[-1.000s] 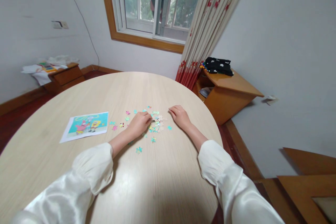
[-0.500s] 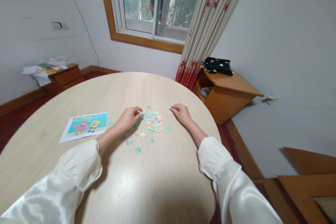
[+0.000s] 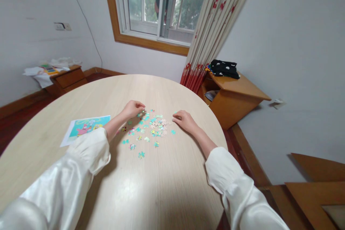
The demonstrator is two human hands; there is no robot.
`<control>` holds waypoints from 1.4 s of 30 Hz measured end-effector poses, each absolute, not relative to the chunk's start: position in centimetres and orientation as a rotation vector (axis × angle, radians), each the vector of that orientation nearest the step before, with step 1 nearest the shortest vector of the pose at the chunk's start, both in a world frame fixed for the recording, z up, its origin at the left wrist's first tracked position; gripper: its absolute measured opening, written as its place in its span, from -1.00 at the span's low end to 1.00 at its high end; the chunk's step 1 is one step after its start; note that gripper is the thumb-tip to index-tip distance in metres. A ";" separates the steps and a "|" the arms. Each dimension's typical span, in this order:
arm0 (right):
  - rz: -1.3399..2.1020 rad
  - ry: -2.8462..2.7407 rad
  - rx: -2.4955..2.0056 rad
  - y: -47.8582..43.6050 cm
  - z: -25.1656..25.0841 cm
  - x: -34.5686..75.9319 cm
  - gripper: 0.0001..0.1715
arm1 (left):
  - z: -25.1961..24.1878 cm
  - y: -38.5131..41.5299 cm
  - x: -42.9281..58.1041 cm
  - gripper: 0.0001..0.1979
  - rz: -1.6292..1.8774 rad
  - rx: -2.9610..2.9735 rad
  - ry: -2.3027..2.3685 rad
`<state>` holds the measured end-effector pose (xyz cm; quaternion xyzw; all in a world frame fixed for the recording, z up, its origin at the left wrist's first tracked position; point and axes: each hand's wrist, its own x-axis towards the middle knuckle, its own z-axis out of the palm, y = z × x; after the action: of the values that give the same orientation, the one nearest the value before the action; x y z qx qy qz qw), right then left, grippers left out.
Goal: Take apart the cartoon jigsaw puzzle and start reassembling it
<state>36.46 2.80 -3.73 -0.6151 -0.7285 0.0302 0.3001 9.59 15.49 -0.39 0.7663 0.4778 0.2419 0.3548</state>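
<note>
Head view, round pale wooden surface (image 3: 151, 194) seen from the near edge. The puzzle pieces (image 3: 155, 128) lay loose in the middle of the surface, between the two hands; the scatter was longer than deep, its long axis running from left to right, densest at its right end and thinning toward the left; most pieces showed turquoise, pink or yellow print, and which way any single one pointed could not be told. A lone piece (image 3: 141, 155) lay apart, on the nearer side of the scatter.

The left hand (image 3: 132, 109) rested at the far left edge of the pieces, knuckles up, fingers bent down and pointing right toward the scatter; its grip was drawn together over the pieces, but whether it pinched one could not be told. The right hand (image 3: 184, 120) lay palm down just beside the right end of the scatter, fingers half curled and pointing left; whether its grip held a piece could not be told.

A printed picture sheet (image 3: 81, 127) lay face up to the left of the pieces, long axis roughly left to right, slightly tilted; the left sleeve (image 3: 67, 179) crossed in front of its right end and hid that corner.

Beyond the surface: a window (image 3: 159, 3) with a curtain (image 3: 210, 28) at its right; a wooden cabinet (image 3: 237, 95) carrying a black dotted cloth (image 3: 224, 68); a low cupboard (image 3: 66, 77) at the left wall, with papers (image 3: 51, 68) on top.
</note>
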 end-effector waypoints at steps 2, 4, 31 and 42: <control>0.109 -1.974 -1.644 2.5 -3.7 36.1 -0.89 | -0.4 16.3 9.8 -0.86 0.605 1.993 1.279; 0.075 -1.964 -1.660 2.3 -3.7 35.8 -0.85 | -0.5 16.8 10.0 -0.89 0.590 2.008 1.313; 0.421 -1.885 -1.817 0.4 -1.6 32.6 -0.81 | -0.3 8.9 11.2 -0.83 0.260 2.806 0.798; 0.312 -2.025 -1.702 1.9 -1.4 31.7 -0.81 | -0.1 8.8 11.6 -0.73 0.295 2.752 0.892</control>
<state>31.66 1.88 -1.36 -0.6207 -0.7388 0.1138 0.2367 11.58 8.81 -0.08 0.9399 0.3048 0.1008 0.1164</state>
